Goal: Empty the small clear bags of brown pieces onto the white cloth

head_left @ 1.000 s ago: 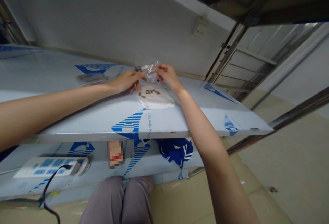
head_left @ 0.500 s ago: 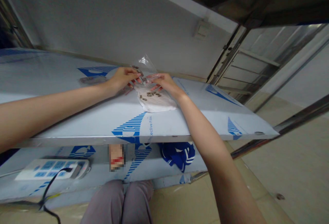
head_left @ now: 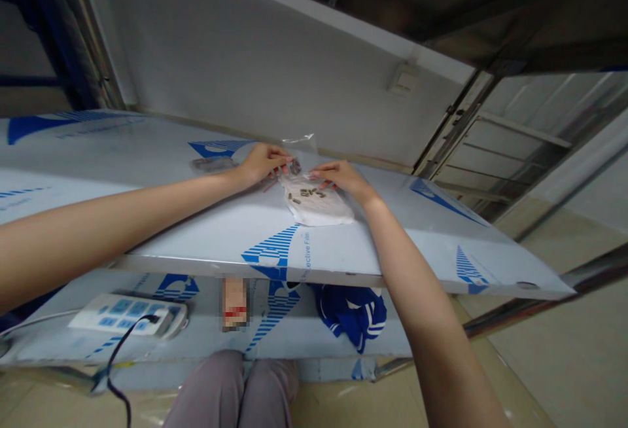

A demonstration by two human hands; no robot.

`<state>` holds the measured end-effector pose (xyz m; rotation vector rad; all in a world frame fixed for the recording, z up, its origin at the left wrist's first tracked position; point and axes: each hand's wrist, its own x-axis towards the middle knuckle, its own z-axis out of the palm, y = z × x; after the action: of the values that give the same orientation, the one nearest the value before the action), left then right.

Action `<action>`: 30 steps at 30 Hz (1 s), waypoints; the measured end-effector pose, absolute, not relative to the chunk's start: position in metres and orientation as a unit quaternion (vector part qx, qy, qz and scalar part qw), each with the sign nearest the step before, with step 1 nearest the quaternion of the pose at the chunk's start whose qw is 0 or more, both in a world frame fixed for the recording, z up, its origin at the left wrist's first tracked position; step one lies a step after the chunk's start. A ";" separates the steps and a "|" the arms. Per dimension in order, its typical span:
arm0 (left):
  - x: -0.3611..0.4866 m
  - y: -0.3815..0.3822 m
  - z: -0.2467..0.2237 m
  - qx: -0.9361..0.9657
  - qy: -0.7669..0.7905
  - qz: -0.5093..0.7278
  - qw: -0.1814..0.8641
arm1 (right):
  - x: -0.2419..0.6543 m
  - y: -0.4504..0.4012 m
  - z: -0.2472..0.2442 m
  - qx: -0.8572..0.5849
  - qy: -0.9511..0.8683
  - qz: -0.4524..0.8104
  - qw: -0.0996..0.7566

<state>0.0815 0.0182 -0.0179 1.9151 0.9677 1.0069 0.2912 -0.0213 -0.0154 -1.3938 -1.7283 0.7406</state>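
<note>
Two pinching hands, your left grip (head_left: 263, 161) at nine o'clock and right grip (head_left: 344, 177) at three, hold the clear bag (head_left: 295, 165), probably light, limp and slippery, best held by its edges.

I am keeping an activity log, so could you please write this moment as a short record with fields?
Left hand: fingers pinching the clear, thin plastic bag
Right hand: fingertips by the bag's right side; grip unclear
Bag contents: small dark pieces
Near the bag: white, soft-looking sheet bearing small, brownish, elongated pieces
Upper surface: flat shelf with blue-printed protective film
Lower level: white, rectangular power strip; dark-blue fabric with white stripes
</note>
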 end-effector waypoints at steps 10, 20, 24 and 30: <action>0.078 0.019 -0.020 0.842 0.331 0.349 0.245 | 0.298 -0.020 -0.016 -0.549 -0.701 0.256 0.376; 0.084 0.027 -0.029 0.876 0.353 0.287 0.157 | 0.299 -0.020 -0.013 -0.541 -0.723 0.243 0.355; 0.084 0.022 -0.026 0.865 0.386 0.288 0.144 | 0.298 -0.020 -0.014 -0.523 -0.735 0.256 0.348; 0.085 0.020 -0.021 0.868 0.407 0.260 0.114 | 0.297 -0.018 -0.013 -0.519 -0.753 0.251 0.318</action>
<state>0.0849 0.0196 -0.0213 2.5462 1.1949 0.7622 0.2969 -0.0179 -0.0130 -1.3644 -1.9806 0.6598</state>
